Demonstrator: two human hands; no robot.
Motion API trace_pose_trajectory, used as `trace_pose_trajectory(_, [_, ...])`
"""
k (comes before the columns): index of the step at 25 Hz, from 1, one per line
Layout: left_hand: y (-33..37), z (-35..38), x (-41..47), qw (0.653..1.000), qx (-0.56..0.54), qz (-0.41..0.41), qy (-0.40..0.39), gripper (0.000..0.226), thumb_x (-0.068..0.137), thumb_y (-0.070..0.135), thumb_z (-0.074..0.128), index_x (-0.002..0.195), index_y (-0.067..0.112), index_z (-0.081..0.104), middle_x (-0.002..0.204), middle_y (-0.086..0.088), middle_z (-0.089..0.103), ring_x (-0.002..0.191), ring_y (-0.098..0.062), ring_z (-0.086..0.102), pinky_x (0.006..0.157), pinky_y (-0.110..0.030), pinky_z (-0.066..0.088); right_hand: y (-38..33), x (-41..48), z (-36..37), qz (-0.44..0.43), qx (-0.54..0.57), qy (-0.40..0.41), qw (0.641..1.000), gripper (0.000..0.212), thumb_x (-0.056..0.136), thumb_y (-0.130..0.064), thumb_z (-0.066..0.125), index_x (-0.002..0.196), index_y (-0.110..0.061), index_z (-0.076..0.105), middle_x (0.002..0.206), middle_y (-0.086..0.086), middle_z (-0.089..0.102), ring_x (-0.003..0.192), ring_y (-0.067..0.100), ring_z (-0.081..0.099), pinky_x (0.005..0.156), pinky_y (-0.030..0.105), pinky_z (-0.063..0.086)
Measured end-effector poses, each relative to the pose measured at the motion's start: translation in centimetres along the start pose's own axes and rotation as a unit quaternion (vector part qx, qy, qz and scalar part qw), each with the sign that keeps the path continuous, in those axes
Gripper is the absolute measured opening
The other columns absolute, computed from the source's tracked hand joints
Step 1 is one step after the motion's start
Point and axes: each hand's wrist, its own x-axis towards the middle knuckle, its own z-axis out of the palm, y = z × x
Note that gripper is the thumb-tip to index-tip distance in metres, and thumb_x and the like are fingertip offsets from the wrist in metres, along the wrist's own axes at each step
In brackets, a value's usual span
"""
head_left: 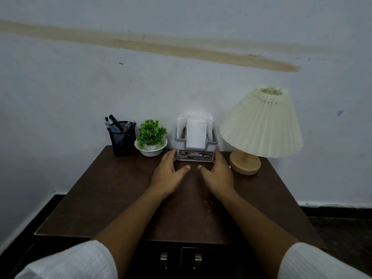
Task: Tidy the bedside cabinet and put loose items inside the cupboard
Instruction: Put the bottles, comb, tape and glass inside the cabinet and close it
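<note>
The grey napkin holder (195, 156) sits at 12 o'clock on the cabinet top (120, 198). The left hand (169, 174) and right hand (218, 174) lie flat against its sides, fingers straight, not curled round it. A weak squeeze could drop it, and drifting toward 2 o'clock risks knocking the lamp (261, 123).

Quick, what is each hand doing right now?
Left hand: open, fingers touching the left side of the tissue holder.
Right hand: open, fingers touching its right side.
</note>
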Motion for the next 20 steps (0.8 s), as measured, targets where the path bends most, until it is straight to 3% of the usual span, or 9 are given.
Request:
trace_pose_trajectory(6, [-0.5,-1.4,-1.2,1.000,-0.015,0.016,-0.023,0.078,0.084,0.038,0.072,0.153,0.019,0.040,0.156,0.003,0.042,0.138,-0.013,0.046,0.116,-0.039,0.039,0.0,-1.0,0.0,-0.005,0.004,0.026,1.000,0.062,0.088,-0.027,0.073,0.144,-0.018,0.047,0.142,0.005,0.051,0.124,0.022,0.057,0.104,0.041,0.049])
trace_pose_trajectory(9, [-1.9,-4.2,-2.8,0.999,0.000,0.031,-0.016,0.059,0.089,0.030,0.072,0.144,0.022,0.053,0.144,0.007,0.050,0.126,-0.010,0.054,0.108,-0.029,0.045,-0.8,-2.3,1.3,-0.051,-0.007,-0.023,0.998,0.054,0.089,-0.028,0.073,0.139,-0.020,0.053,0.137,0.000,0.055,0.113,0.012,0.059,0.093,0.030,0.050])
trace_pose_trajectory(13, [-4.5,-8.9,-2.7,0.993,0.021,-0.007,0.112,0.036,0.094,0.021,0.068,0.130,0.019,0.065,0.130,0.001,0.061,0.118,-0.015,0.061,0.094,-0.021,0.045,-3.6,-2.8,5.5,-0.113,-0.025,-0.108,0.987,0.056,0.088,-0.034,0.071,0.139,-0.023,0.053,0.140,-0.001,0.059,0.126,0.017,0.056,0.106,0.037,0.046])
trace_pose_trajectory(15, [-5.1,-9.8,-1.7,0.989,0.018,-0.032,0.141,0.045,0.094,0.021,0.067,0.139,0.018,0.058,0.137,-0.001,0.060,0.121,-0.015,0.059,0.095,-0.024,0.044,-5.0,-2.4,7.3,-0.112,-0.024,-0.123,0.986,0.061,0.087,-0.035,0.069,0.144,-0.022,0.049,0.144,0.001,0.057,0.132,0.020,0.052,0.110,0.038,0.043])
trace_pose_trajectory(20, [-5.5,-10.0,0.9,0.995,0.039,-0.028,0.083,0.069,0.095,0.021,0.064,0.157,0.021,0.034,0.156,-0.002,0.045,0.134,-0.020,0.050,0.109,-0.032,0.040,-6.6,-0.9,9.3,-0.128,-0.051,-0.134,0.981,0.067,0.087,-0.032,0.070,0.148,-0.019,0.044,0.144,0.005,0.056,0.133,0.024,0.051,0.108,0.032,0.042])
